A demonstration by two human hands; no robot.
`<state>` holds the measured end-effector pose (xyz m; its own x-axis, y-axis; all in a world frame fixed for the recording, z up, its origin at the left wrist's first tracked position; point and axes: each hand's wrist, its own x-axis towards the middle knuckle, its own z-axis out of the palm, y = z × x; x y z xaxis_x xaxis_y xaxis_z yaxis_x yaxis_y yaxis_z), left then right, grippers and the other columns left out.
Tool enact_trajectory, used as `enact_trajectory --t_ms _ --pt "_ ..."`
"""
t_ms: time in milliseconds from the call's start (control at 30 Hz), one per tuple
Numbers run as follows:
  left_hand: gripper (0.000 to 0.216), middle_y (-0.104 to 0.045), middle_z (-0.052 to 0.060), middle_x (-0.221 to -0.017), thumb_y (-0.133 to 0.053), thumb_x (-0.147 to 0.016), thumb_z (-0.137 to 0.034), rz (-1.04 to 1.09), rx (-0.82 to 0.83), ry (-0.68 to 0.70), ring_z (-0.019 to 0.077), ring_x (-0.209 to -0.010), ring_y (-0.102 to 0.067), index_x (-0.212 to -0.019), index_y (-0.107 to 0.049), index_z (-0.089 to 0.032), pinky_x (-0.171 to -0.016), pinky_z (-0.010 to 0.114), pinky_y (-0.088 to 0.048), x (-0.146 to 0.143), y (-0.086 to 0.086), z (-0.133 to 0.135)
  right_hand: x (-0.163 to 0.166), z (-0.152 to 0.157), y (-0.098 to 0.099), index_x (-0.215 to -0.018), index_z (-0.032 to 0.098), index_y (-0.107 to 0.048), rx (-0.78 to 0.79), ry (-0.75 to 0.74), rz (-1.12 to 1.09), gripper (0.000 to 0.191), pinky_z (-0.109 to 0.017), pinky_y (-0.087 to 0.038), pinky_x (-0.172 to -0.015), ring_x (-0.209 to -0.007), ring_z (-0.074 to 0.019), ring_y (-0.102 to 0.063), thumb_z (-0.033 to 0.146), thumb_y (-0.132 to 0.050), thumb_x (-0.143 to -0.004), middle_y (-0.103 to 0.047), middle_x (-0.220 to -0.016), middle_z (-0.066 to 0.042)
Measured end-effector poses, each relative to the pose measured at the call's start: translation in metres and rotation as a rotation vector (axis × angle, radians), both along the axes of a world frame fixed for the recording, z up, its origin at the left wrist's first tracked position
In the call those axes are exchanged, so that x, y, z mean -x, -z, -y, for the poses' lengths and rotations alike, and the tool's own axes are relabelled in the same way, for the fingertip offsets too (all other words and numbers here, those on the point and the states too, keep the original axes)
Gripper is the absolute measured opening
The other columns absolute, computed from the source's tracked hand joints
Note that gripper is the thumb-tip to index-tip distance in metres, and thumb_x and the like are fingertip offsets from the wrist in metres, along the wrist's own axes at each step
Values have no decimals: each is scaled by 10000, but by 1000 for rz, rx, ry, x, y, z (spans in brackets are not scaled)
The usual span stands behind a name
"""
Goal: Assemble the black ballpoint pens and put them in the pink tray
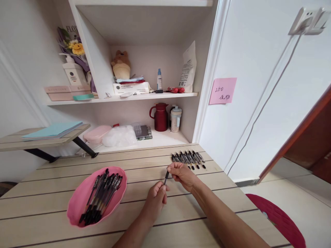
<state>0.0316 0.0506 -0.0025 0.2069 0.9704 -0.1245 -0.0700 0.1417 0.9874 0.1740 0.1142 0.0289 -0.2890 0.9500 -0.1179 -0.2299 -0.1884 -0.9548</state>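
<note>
Between my two hands is a slim black pen [167, 175], tilted above the table. My left hand [157, 195] is closed round its lower part. The fingers of my right hand [180, 173] pinch the black upper end. Just beyond the right hand, several black pens and pen parts [190, 158] lie side by side in a row on the table. To the left of my hands stands a pink scalloped tray [72, 203], and a bundle of several black pens [99, 198] lies in it. Fingers hide parts of the held pen.
The wood-plank table [144, 162] meets a white shelf unit at the back. A dark red jug [160, 117] and a light tumbler [176, 120] stand on its lower shelf. A small raised stand [74, 132] carries blue paper at the left. A red round seat [276, 220] is at the right.
</note>
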Motion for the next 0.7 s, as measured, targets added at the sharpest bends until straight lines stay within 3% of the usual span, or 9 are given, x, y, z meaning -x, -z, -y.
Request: enact_trajectory --t_ms 167,300,433,567,700 --pt "236 -382 -91 -458 -453 -776 -404 -15 1 -2 31 -346 -185 -801 -482 -172 -362 177 -98 0 -1 0 -1 -2 2 -723 158 -569 13 -82 -3 311 -194 -140 -386 -414 -34 -371 399 -706 -582 -535 -575 38" --pt "232 -369 -93 -449 -455 -774 -401 -22 -5 4 31 -350 -187 -787 -482 -171 -362 174 -101 0 0 0 -1 -1 2 -621 157 -519 11 -3 26 312 -190 -130 -381 -377 -27 -318 375 -732 -553 -416 -433 81" --pt "239 -374 -93 -454 -456 -773 -405 -18 -7 -1 30 -343 -190 -802 -483 -169 -360 176 -93 0 3 0 -1 0 1 -718 154 -568 0 -70 2 320 -189 -135 -379 -400 -32 -363 410 -704 -582 -505 -525 51" --pt "244 -370 -95 -443 -469 -764 -411 -13 -5 10 30 -342 -183 -786 -483 -168 -363 177 -90 0 3 -1 -1 0 2 -614 159 -514 5 1 10 328 -191 -119 -377 -366 -26 -299 394 -731 -542 -394 -415 87" --pt "266 -380 -94 -450 -478 -753 -434 -5 -4 -4 30 -341 -182 -792 -488 -170 -364 179 -91 0 0 0 -1 -1 2 -685 161 -551 9 -48 10 328 -193 -129 -380 -396 -41 -361 425 -705 -567 -483 -495 55"
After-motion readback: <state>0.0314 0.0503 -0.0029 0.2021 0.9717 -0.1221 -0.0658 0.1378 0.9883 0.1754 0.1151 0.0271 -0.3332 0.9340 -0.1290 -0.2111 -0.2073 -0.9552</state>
